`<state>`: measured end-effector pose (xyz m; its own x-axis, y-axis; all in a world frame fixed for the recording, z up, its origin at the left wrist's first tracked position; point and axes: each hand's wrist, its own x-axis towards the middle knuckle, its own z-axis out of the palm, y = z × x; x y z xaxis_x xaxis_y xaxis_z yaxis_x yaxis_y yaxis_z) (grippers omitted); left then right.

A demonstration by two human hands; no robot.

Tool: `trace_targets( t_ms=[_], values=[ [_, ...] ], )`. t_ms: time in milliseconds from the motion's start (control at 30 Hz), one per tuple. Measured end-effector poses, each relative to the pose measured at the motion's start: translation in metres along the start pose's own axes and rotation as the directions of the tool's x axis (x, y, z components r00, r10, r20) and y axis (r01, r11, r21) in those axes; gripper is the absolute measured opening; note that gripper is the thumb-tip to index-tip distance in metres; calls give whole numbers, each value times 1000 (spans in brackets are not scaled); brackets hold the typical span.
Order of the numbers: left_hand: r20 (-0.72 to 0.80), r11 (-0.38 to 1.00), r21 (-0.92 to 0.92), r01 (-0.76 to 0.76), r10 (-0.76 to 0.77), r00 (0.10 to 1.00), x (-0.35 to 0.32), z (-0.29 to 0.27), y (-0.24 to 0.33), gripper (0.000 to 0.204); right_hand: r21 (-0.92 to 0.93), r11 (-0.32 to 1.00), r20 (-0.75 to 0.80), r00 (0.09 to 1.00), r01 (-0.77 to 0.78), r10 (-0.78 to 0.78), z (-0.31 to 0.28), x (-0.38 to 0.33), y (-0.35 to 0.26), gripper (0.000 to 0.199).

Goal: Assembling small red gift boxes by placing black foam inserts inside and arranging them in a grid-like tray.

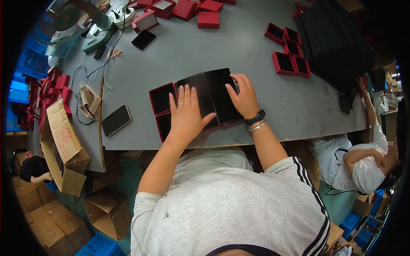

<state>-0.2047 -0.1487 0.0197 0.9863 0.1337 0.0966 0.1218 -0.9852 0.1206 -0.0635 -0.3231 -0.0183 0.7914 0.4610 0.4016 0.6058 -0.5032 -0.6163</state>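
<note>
Two black panels lie side by side on the grey table in front of me, a left panel (197,83) and a right panel (221,94). Red shows along their near edge; what is beneath them is mostly hidden. My left hand (188,114) rests flat on the left panel, fingers spread and thumb out to the right. At the right panel's far right edge is my right hand (245,96), its thumb on the black surface and its fingers apart and curved at the edge. Left of the panels stand open red boxes (162,99) with black insides, partly covered by my left hand and wrist.
A phone (116,120) lies to the left, near a cardboard box (64,141) and a corded tool (83,94). Open red boxes (284,63) and a tall black stack (331,38) stand at right. More red boxes (208,19) lie at the back. Another person (358,164) sits at right.
</note>
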Motion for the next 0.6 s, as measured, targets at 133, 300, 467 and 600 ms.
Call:
trace_targets(
  t_ms=[133,300,467,600],
  values=[
    [-114,984,-158,-81,63,991,4,3,1,89,94,994,103,992,57,-67,-9,-3,-14,37],
    [-96,978,-203,-51,32,995,3,20,0,85,-91,977,211,962,195,-172,5,-7,-4,42],
    [-127,992,-116,-47,33,991,2,22,1,83,-295,933,201,968,207,-152,8,-12,-17,44],
    [-153,994,-99,-56,41,987,2,23,3,84,-298,901,218,942,315,-257,-1,-8,-23,47]
  ],
)
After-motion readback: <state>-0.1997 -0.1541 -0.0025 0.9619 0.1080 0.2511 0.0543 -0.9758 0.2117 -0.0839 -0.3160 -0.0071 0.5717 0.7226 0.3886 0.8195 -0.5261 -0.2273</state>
